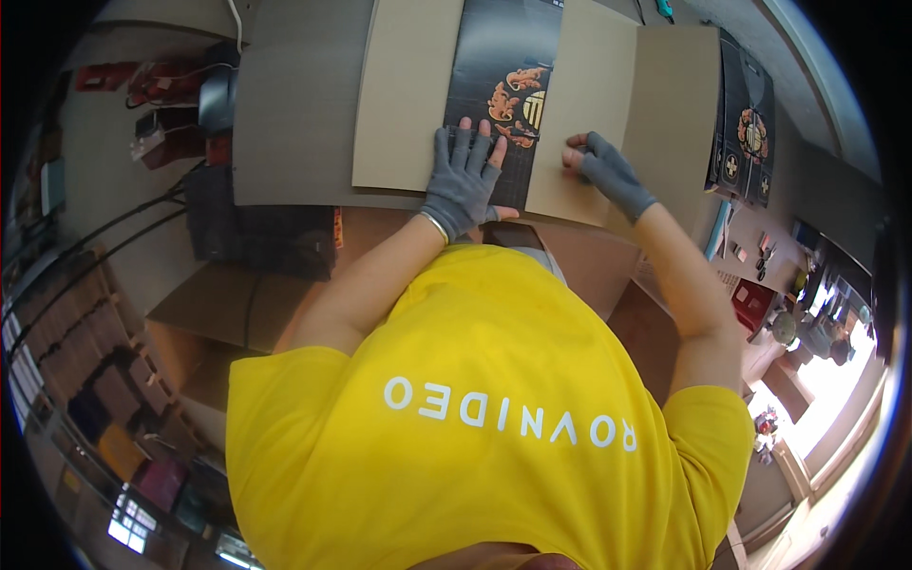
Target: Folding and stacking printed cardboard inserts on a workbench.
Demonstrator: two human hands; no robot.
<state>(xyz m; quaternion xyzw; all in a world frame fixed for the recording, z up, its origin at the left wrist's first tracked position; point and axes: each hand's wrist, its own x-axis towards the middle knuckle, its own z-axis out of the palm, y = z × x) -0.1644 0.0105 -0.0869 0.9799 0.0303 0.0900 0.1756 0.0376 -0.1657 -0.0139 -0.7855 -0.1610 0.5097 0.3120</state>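
Note:
A black panel (503, 47) printed with an orange and gold ornament lies between two tan cardboard panels, a left one (404, 95) and a right one (589, 76). My left hand (463, 180), in a grey fingerless glove, rests flat on the lower part of the black panel with its fingers spread. My right hand (613, 174), gloved the same way, is over the right tan panel. Its fingers are curled in and slightly blurred; whether they hold anything is hidden. Farther right, another tan panel (673, 114) borders the work.
The grey table (299, 104) runs to its near edge in front of me. A black printed box (746, 123) is at the right. Scissors (763, 256) and a red object (752, 302) lie beyond it. An open cardboard carton (214, 304) stands below left. Red items (166, 81) are at far left.

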